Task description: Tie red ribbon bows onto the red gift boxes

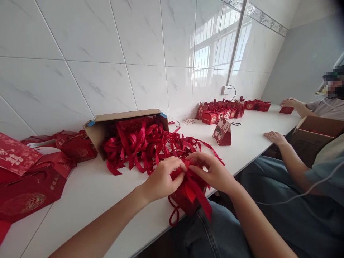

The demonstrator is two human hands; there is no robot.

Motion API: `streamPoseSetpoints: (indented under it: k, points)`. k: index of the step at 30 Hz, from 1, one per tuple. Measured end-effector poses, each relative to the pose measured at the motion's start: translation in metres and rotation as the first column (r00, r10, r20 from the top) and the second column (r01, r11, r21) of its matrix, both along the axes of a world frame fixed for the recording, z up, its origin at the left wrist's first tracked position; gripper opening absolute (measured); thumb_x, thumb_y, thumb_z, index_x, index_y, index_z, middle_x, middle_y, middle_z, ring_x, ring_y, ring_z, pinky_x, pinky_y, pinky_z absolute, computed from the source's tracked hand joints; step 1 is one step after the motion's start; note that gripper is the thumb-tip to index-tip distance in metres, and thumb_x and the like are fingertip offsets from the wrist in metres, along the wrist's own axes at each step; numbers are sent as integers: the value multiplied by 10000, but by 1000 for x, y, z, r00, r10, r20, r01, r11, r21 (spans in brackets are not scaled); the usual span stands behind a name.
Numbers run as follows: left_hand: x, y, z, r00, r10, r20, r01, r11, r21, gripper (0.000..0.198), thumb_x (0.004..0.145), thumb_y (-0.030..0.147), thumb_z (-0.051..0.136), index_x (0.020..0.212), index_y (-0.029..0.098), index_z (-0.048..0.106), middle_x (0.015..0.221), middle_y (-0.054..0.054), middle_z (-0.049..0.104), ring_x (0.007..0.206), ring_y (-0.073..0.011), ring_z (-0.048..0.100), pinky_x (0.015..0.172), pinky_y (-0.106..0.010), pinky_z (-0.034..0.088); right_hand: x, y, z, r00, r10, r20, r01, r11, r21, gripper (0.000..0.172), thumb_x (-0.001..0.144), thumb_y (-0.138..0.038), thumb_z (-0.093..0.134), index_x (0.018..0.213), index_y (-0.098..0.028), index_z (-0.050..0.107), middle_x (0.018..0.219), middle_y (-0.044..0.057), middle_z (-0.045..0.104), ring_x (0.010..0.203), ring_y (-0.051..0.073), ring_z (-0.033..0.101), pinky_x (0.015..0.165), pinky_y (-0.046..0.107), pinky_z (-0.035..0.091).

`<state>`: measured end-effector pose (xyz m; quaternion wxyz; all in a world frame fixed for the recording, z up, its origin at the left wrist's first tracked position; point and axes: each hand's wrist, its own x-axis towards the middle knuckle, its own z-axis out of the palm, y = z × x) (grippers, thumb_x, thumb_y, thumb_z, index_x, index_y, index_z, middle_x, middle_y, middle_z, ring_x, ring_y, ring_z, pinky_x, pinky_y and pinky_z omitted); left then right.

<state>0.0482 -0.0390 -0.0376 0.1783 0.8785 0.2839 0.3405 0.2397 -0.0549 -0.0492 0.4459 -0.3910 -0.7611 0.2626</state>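
Note:
A red gift box (185, 200) stands at the table's front edge, close to my lap, with a red cord loop hanging at its left side. On top of it my left hand (166, 177) pinches a red ribbon (202, 204) between thumb and fingers. My right hand (212, 172) closes on the same ribbon from the other side, its fingertips partly hidden in the folds. One ribbon tail hangs down over the box front. Just behind my hands lies a heap of loose red ribbons (145, 139), spilling out of a cardboard box (98, 138) tipped on its side.
Several red gift boxes (34, 190) stand at the left, and more (215, 113) line the wall. A small house-shaped box (222, 132) stands alone beyond the ribbons. At right, a co-worker's hand (276, 138) rests on the table edge near a cardboard carton (314, 136); another person's hands hold a red box (286, 109).

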Motion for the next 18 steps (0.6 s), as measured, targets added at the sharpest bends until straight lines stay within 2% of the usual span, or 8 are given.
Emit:
streamPoseSetpoints:
  k: [3,9,14,18]
  points:
    - [-2,-1,4,998,13,-63,-12,1000,20,136,785,79,510,811,193,578,836,0,627,825,-139,572,814,-266,440,4,-8,-2,998,24,62,-31,992,122,230,870,-119,499,1016,-233,634,929,28,635,826,138,575,710,257,464]
    - [-5,-1,8,982,65,-175,-63,998,20,105,813,153,519,893,211,554,864,8,623,867,-163,540,834,-294,421,10,-11,-14,985,-13,171,-41,950,311,442,864,-11,410,1093,-288,667,903,53,561,832,164,502,720,305,460]
    - [-8,2,12,969,89,-231,-77,995,62,217,833,152,489,1020,214,579,888,-6,642,897,-176,549,884,-328,392,13,-9,-23,972,-33,231,-51,937,346,552,797,63,415,1041,-339,705,921,56,509,845,178,453,713,327,450]
    - [-11,5,17,962,97,-257,-76,993,89,162,830,164,499,909,222,627,873,13,673,872,-174,563,939,-363,336,13,-10,-23,973,-20,232,-59,943,328,585,767,94,407,1012,-336,718,918,56,477,853,181,448,715,333,448]
